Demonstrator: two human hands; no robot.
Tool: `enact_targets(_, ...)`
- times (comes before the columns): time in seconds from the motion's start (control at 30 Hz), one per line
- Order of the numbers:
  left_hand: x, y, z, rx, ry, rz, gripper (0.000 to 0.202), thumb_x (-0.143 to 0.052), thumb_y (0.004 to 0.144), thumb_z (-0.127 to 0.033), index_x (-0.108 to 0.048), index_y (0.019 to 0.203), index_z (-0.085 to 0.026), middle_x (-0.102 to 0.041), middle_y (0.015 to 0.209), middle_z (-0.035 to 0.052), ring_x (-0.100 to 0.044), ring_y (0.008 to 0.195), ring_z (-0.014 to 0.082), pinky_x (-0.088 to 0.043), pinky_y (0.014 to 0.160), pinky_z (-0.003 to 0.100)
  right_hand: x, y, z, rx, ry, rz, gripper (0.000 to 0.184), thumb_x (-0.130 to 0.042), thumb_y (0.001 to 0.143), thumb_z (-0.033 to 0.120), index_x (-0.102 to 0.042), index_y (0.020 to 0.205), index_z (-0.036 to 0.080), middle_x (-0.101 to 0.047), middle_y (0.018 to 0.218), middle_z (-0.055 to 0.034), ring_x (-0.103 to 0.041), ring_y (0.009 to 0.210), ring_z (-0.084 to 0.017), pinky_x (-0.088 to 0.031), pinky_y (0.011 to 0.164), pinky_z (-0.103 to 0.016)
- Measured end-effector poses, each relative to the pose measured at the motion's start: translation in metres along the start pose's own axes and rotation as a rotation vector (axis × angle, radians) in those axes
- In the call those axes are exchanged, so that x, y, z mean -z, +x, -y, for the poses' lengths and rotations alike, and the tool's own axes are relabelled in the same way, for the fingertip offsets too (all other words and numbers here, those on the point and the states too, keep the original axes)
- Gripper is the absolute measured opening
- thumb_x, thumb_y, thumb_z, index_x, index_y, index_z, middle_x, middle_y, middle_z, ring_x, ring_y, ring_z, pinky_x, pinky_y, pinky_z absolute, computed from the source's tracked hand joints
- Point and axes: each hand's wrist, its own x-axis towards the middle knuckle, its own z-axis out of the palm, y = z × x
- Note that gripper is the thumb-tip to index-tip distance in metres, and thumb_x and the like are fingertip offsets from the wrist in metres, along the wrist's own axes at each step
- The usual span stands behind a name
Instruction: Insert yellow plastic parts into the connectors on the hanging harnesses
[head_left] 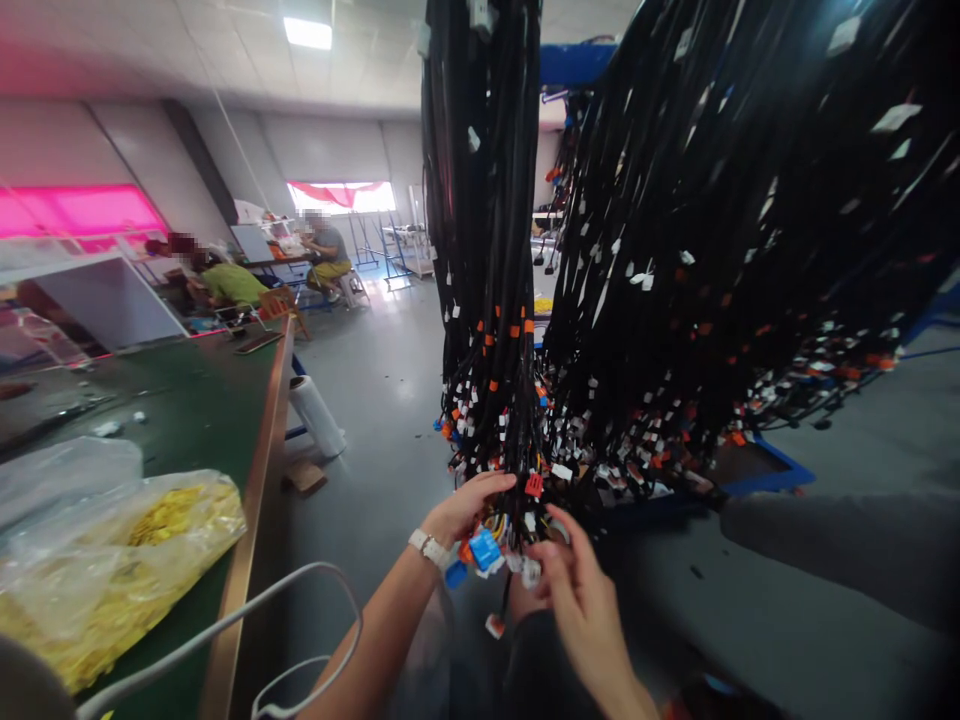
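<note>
A tall bundle of black wire harnesses (487,230) hangs in front of me, with many small connectors at its lower ends. My left hand (466,508) curls around the left side of the lower wires, its fingers partly hidden among them. Beneath it hang a blue connector (484,548) and some orange ones. A red connector (534,485) shows just beyond the left fingertips. On the other side, my right hand (583,585) has its index finger raised, while the thumb and another finger meet at a whitish connector (530,572). One loose white connector (495,626) dangles lower down.
More black harnesses (675,250) hang on a blue rack (577,64) at the right. A green-topped table (187,400) stands left, bearing a plastic bag of yellow pieces (161,510). A white cable (300,572) loops nearby. People (326,245) sit working at the back.
</note>
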Motion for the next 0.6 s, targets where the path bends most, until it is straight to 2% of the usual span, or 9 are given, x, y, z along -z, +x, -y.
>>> enact_targets(0.07,0.003,-0.004,-0.001,-0.012,-0.037,0.032,0.03,-0.068,0.07,-0.03,-0.066,0.091,-0.008,-0.071,0.081,0.0089,-0.065,0.07,0.0183,-0.05,0.071,0.028,0.019,0.008,-0.014,-0.012,0.01,-0.185,0.05,-0.047,0.084,0.049,-0.044,0.126,0.021,-0.069,0.087,-0.0057,-0.061,0.061,-0.016,-0.05,0.058,-0.027)
enact_targets(0.1,0.003,-0.007,-0.002,-0.01,-0.06,0.04,0.03,-0.067,0.071,-0.029,-0.066,0.091,-0.007,-0.071,0.082,0.0099,-0.066,0.072,0.0194,-0.05,0.072,0.029,0.026,0.012,-0.02,-0.025,0.015,-0.222,0.05,-0.049,0.082,0.051,-0.047,0.122,0.021,-0.068,0.09,-0.0072,-0.063,0.067,-0.017,-0.051,0.063,-0.028)
enact_targets(0.13,0.002,-0.009,-0.002,-0.005,-0.086,0.046,0.029,-0.065,0.072,-0.029,-0.066,0.091,-0.006,-0.071,0.082,0.0105,-0.066,0.072,0.0201,-0.051,0.073,0.029,0.032,0.015,-0.024,-0.032,0.041,-0.206,0.049,-0.05,0.081,0.052,-0.05,0.119,0.021,-0.068,0.096,-0.009,-0.064,0.078,-0.019,-0.051,0.07,-0.031)
enact_targets(0.17,0.0,-0.012,-0.002,0.001,-0.113,0.055,0.029,-0.064,0.073,-0.028,-0.066,0.092,-0.006,-0.071,0.081,0.011,-0.067,0.072,0.0206,-0.051,0.073,0.03,0.036,0.017,-0.026,-0.027,0.082,-0.14,0.05,-0.053,0.079,0.054,-0.053,0.116,0.021,-0.066,0.103,-0.0105,-0.062,0.091,-0.022,-0.049,0.08,-0.034)
enact_targets(0.23,-0.009,-0.016,-0.003,0.02,-0.167,0.096,0.032,-0.06,0.075,-0.03,-0.066,0.094,-0.005,-0.071,0.081,0.012,-0.067,0.073,0.0219,-0.051,0.074,0.032,0.037,0.017,-0.029,-0.032,0.173,0.08,0.054,-0.057,0.075,0.055,-0.054,0.119,0.024,-0.062,0.117,-0.0111,-0.055,0.109,-0.025,-0.042,0.092,-0.038)
enact_targets(0.33,-0.026,-0.022,-0.003,0.067,-0.183,0.102,0.034,-0.059,0.076,-0.033,-0.065,0.095,-0.006,-0.071,0.08,0.0118,-0.067,0.072,0.0222,-0.051,0.072,0.032,0.032,0.009,-0.029,-0.082,0.23,0.353,0.055,-0.06,0.071,0.059,-0.06,0.115,0.025,-0.063,0.115,-0.0103,-0.053,0.111,-0.028,-0.039,0.095,-0.042)
enact_targets(0.43,-0.04,-0.024,-0.005,0.037,-0.109,0.002,0.032,-0.065,0.073,-0.034,-0.065,0.093,-0.008,-0.07,0.08,0.0102,-0.065,0.068,0.02,-0.051,0.067,0.029,0.025,0.003,-0.032,-0.173,0.276,0.388,0.055,-0.06,0.067,0.064,-0.068,0.103,0.022,-0.068,0.1,-0.0104,-0.057,0.101,-0.03,-0.042,0.09,-0.044)
enact_targets(0.6,-0.051,-0.024,-0.006,-0.094,-0.003,-0.152,0.033,-0.072,0.068,-0.036,-0.063,0.089,-0.011,-0.068,0.083,0.0077,-0.062,0.065,0.0152,-0.05,0.065,0.027,0.013,0.003,-0.034,-0.273,0.561,0.353,0.061,-0.063,0.062,0.066,-0.066,0.105,0.023,-0.068,0.104,-0.0103,-0.058,0.102,-0.029,-0.043,0.087,-0.042)
